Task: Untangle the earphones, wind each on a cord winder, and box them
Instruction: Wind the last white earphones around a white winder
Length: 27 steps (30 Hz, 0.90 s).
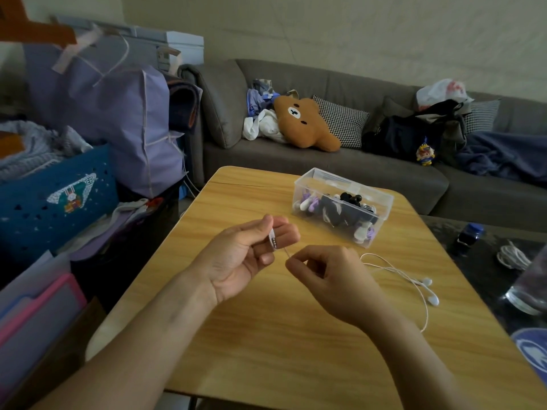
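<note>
**Plug end in hand, cord laid out for winding**

Head view: I'm looking down on a wooden table (266,335) in a cluttered living room, with a grey sofa (325,170) behind it carrying a bear cushion (305,122), a checked pillow and bags. Purple storage bags and a blue crate (56,202) stand to the left.

My left hand (236,261) is raised palm up, its fingers curled round the white plug (273,239) of the earphones, metal tip pointing down. I judge this grip fixes one end so the cord can be drawn straight. My right hand (328,276) is closed in a pinch on the cord (396,270) just beside the plug. From there the cord trails right across the table in a loose loop to the two earbuds (429,291), which lie near the table's right edge. Laid out like this, it looks free of knots and ready to wind, though I see no winder in either hand.

The clear box (343,205) sits beyond the hands, open, already holding several wound sets in white, purple and black.

The only writing I can make out is "ER" on the crate's sticker; the rest is too small to read.
</note>
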### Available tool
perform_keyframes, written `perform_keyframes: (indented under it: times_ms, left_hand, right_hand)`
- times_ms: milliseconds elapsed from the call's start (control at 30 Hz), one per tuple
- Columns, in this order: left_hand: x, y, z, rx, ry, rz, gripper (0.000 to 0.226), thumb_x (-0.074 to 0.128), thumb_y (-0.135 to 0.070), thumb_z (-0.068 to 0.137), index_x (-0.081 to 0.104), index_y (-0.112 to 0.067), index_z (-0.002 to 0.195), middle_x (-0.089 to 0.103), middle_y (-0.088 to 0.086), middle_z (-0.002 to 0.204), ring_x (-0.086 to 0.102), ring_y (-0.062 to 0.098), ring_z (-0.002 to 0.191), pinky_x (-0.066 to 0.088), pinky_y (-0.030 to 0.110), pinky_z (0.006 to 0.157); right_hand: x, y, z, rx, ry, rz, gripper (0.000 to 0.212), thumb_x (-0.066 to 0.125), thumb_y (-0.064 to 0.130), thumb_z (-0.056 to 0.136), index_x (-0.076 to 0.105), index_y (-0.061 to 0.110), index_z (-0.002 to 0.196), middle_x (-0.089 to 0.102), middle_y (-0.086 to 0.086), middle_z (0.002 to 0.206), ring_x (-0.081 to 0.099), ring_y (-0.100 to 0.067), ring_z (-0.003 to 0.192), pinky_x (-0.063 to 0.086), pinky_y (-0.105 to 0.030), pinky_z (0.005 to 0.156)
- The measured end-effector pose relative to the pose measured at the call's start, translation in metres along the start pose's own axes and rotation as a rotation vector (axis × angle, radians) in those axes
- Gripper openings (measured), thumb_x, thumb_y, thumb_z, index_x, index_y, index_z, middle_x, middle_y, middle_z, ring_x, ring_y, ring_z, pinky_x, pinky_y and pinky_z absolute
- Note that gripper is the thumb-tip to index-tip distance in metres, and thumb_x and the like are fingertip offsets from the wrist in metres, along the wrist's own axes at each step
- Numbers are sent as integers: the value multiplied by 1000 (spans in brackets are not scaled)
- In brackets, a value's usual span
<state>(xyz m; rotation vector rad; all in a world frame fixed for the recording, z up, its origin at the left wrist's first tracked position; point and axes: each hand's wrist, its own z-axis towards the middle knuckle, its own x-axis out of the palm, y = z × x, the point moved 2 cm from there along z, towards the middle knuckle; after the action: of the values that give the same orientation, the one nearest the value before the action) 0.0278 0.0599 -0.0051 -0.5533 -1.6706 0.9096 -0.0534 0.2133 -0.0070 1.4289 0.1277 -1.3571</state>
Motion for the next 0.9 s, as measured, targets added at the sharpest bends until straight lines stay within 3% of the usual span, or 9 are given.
perform_keyframes:
  times_ms: [100,200,300,433,533,667,767,900]
  left_hand:
    - [6,1,-2,38,58,52,30,45,-14,101,62,0,120,71,18,115,71,26,107,41,26,65]
    - [6,3,-2,206,-21,433,25,44,-12,103,63,-5,118,74,9,111,70,21,106,41,32,77]
    - [5,5,-3,319,-59,696,21,53,-23,101,62,-16,118,70,-2,115,65,10,110,46,18,84]
    - [-4,17,-1,340,-33,1071,29,49,-51,95,57,-37,119,61,-18,117,48,7,125,41,39,107]
    - [-6,16,0,349,-52,1249,15,49,-44,101,58,-32,100,62,-13,93,44,4,110,34,39,106]
    - [-4,13,-3,253,55,1279,29,46,-45,101,64,-30,84,62,-1,76,51,15,91,42,36,87]
    - [3,12,-6,154,128,1189,35,48,-38,103,61,-22,74,50,-4,65,44,12,68,36,31,65]
    - [6,7,-7,30,278,1000,48,46,-38,104,45,-12,63,37,-4,58,33,10,57,32,22,60]
  right_hand:
    - [11,3,-2,-49,50,-61,17,62,41,96,73,29,103,53,13,55,52,-1,57,34,-17,55]
    - [19,6,-3,-92,113,-109,22,62,42,95,68,29,112,51,18,58,49,4,60,34,-14,62]
    - [16,8,-3,-84,137,-100,21,63,43,95,68,28,108,55,17,62,51,4,62,37,-10,67]
    - [5,12,-3,-81,102,-95,12,67,40,92,70,29,90,59,12,61,55,-1,62,38,-13,59]
    - [-12,10,-2,-55,-12,-30,16,68,40,91,73,26,85,62,2,60,55,-11,56,43,-20,53]
    - [-32,4,-5,-7,-133,110,10,78,33,84,75,24,81,67,1,62,59,-11,53,49,-26,50]
    - [-37,0,-6,5,-137,142,16,84,35,76,73,23,75,66,-2,61,59,-18,54,50,-31,52]
    - [-41,-3,-6,-11,-173,129,30,84,48,64,71,22,73,65,0,59,57,-11,50,48,-21,49]
